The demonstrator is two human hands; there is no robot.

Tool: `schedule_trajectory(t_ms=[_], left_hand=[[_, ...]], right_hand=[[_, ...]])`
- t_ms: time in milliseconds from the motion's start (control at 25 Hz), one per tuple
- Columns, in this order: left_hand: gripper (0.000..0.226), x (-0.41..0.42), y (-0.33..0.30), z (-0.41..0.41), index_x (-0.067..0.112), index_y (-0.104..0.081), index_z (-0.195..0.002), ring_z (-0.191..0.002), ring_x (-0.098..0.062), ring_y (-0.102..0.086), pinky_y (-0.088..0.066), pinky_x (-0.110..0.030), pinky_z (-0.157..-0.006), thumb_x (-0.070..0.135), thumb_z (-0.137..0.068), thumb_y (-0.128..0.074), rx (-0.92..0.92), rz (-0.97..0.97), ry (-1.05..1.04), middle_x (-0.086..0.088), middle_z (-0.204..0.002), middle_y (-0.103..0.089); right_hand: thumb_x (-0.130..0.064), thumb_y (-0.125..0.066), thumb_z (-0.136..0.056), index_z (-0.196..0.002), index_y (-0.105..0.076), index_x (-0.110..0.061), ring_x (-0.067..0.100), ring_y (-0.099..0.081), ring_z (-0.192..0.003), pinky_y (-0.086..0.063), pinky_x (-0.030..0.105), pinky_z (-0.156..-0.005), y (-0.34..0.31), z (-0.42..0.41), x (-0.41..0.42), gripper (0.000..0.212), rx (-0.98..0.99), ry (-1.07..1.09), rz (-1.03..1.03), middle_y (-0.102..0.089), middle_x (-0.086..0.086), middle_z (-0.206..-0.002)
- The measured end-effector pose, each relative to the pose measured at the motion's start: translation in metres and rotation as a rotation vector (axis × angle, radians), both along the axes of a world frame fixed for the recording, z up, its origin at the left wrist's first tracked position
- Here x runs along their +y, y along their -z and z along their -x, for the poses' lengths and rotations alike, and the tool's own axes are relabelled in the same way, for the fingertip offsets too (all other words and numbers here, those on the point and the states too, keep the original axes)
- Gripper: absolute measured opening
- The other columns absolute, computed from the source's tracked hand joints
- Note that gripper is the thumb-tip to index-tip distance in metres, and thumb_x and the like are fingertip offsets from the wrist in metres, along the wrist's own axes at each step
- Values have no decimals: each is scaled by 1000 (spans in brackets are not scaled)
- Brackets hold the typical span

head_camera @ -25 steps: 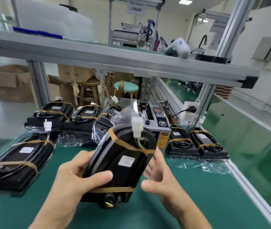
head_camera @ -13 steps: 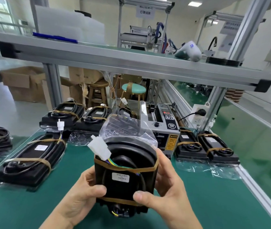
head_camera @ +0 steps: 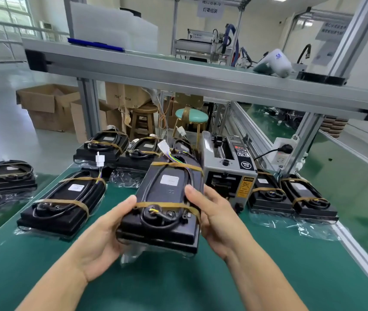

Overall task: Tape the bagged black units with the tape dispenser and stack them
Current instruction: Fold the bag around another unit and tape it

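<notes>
The left hand (head_camera: pixel 102 239) has its thumb laid across the top near edge of the held black unit (head_camera: pixel 167 205), with the fingers curled underneath and out of sight. The right hand (head_camera: pixel 219 218) clamps the opposite side, thumb on top beside the white label and fingers wrapped along the right edge. The unit is carried flat above the green bench mat (head_camera: pixel 268 265), clear of it, with two brown tape bands over its coiled cable; a crumpled clear bag appears to hang under it, though the view there is poor. The grey tape dispenser (head_camera: pixel 228 169) stands just behind the unit on the mat. To the left lies another taped unit (head_camera: pixel 64 200) in its bag, flat on the mat. Two more taped units (head_camera: pixel 290 196) lie side by side to the right of the dispenser. Further units (head_camera: pixel 120 149) sit at the far edge of the bench.
</notes>
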State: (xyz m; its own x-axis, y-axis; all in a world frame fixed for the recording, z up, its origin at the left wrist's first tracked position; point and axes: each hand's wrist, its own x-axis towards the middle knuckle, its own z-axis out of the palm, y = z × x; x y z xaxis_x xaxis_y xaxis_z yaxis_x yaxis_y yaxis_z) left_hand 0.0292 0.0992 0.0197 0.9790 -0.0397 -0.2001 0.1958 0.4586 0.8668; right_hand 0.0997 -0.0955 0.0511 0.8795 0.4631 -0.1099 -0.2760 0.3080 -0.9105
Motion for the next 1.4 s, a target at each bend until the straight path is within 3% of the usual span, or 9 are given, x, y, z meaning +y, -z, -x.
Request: schedule_trajectory(t_ms=[280, 480, 600, 760, 880, 1000, 1080, 1240, 1400], left_hand=[[27, 35, -17, -6, 9, -78, -75, -56, -20, -66, -52, -27, -46, 34, -70, -67, 176, -126, -162, -12, -78, -73], [26, 58, -18, 2, 13, -79, -79, -69, -20, -70, -52, -32, -68, 34, -70, -67, 108, -241, -230, -12, -86, -74], [22, 81, -26, 5, 16, -75, -72, -54, -19, -64, -45, -27, -55, 33, -78, -63, 45, -340, -372, -8, -71, -71], [23, 128, -32, 1, 18, -66, -67, -41, -15, -56, -36, -19, -45, 32, -84, -60, 96, -363, -654, 0, -55, -64], [20, 157, -28, -8, 17, -64, -68, -52, -20, -55, -36, -27, -53, 29, -84, -61, 177, -484, -804, -4, -63, -62], [20, 170, -11, -14, 12, -63, -68, -60, -22, -51, -35, -29, -57, 24, -84, -60, 235, -546, -843, -8, -70, -61], [19, 174, -2, -17, 12, -65, -68, -64, -22, -52, -36, -31, -60, 23, -83, -61, 250, -563, -844, -9, -74, -62], [20, 174, 0, -24, 14, -63, -60, -58, -20, -53, -36, -29, -57, 16, -80, -63, 205, -496, -969, 0, -55, -61], [19, 179, -5, -21, 14, -62, -64, -57, -19, -51, -36, -30, -57, 17, -83, -62, 250, -519, -958, -7, -66, -60]], right_hand=[[-20, -61, -91, -131, -56, -2, 37, -55, -124, -46, 50, -102, 19, -20, 52, 44, 223, -141, 104, -62, 21, -128], [-16, -66, -81, -124, -61, -15, 23, -66, -88, -57, 41, -83, 30, -23, 62, 43, 190, -307, 79, -67, 11, -115], [-17, -70, -76, -129, -55, -14, 21, -69, -87, -59, 37, -78, 24, -18, 84, 55, 69, -384, 22, -70, 9, -114], [-16, -66, -89, -128, -51, -12, 21, -68, -84, -58, 34, -76, 12, -10, 146, 42, -16, -343, 109, -71, 12, -111], [-17, -68, -89, -126, -50, -9, 19, -67, -84, -58, 24, -67, 11, -11, 183, 41, -21, -261, 176, -69, 12, -116], [-21, -72, -86, -104, -55, -22, 4, -61, -79, -48, 10, -58, 24, -14, 198, 25, -70, -216, 320, -67, -4, -101], [-22, -73, -85, -102, -56, -21, 8, -63, -83, -50, 17, -69, 30, -17, 199, 24, -46, -207, 374, -67, -3, -101], [-10, -69, -88, -106, -57, -10, -2, -61, -53, -50, 14, -53, 32, -20, 203, 21, -10, -193, 271, -58, -7, -75], [-10, -67, -88, -115, -53, -18, 9, -68, -83, -58, 27, -74, 34, -18, 209, 31, -59, -207, 276, -62, -10, -88]])
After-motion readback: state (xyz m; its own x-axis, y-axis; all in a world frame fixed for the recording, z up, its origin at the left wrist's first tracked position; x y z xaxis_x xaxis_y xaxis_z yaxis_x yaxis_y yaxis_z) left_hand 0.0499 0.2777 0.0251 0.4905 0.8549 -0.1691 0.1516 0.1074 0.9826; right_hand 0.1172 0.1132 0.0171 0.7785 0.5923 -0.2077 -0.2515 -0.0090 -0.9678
